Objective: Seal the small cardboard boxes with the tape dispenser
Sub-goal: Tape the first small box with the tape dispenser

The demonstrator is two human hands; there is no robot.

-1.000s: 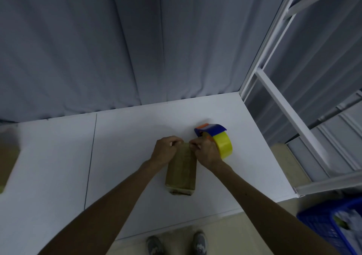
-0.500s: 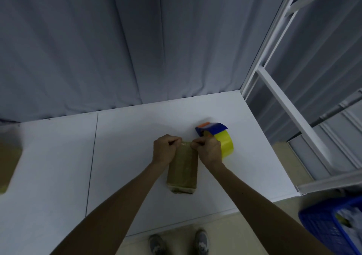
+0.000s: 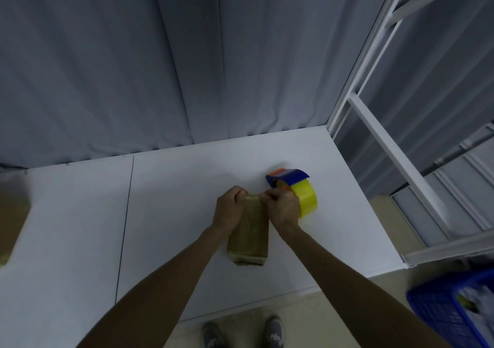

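Barely anything shifting since earlier: small cardboard box [image 3: 250, 238] is lying on the white table [image 3: 173, 200], both hands staying at its far end. Left hand [image 3: 230, 210] and right hand [image 3: 284, 210] are curling their fingers tight, pinching that end. Tape dispenser [image 3: 296, 190] is sitting just behind right hand. Blue basket [image 3: 441, 310] is standing on the floor at right.

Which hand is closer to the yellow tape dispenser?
Right. The right hand holds the small cardboard box right beside the tape dispenser; the left hand is across the box.
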